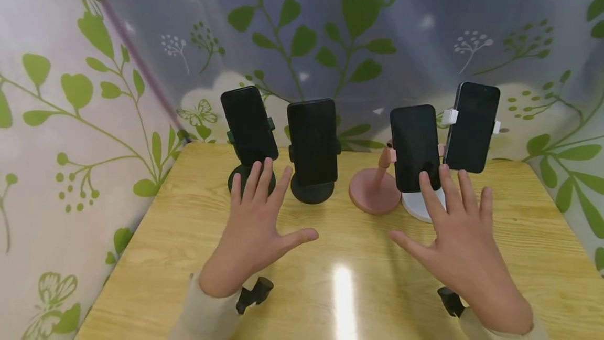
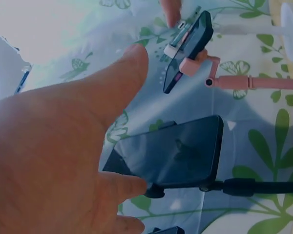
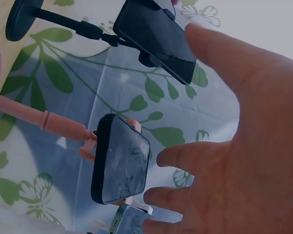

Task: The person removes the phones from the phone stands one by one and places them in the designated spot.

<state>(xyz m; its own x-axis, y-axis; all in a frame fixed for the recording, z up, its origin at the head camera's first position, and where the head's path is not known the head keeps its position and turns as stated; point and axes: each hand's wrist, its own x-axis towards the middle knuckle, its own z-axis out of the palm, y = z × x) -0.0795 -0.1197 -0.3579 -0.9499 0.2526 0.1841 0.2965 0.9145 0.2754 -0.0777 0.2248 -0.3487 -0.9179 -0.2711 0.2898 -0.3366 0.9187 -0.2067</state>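
Several dark-screened smartphones stand upright in phone holders along the back of the table. My left hand [image 1: 252,224] is spread, palm down, in front of the left smartphone [image 1: 249,126] on its dark green stand. Beside that is a smartphone [image 1: 312,140] on a black stand [image 1: 313,193]. My right hand [image 1: 464,240] is likewise spread, fingers straight, before a smartphone [image 1: 414,143] in a pink stand [image 1: 375,191] and a smartphone [image 1: 473,127] in white clamps. Right fingertips overlap the pink-held phone in the head view; the right wrist view shows a gap. Neither hand holds anything.
A wooden table [image 1: 302,277] lies under the stands. Behind and at both sides hangs a leaf-patterned cloth [image 1: 302,35]. A white round base [image 1: 420,208] sits beside the pink one. Black camera mounts [image 1: 255,294] are worn at both wrists, over light sleeves [image 1: 203,314].
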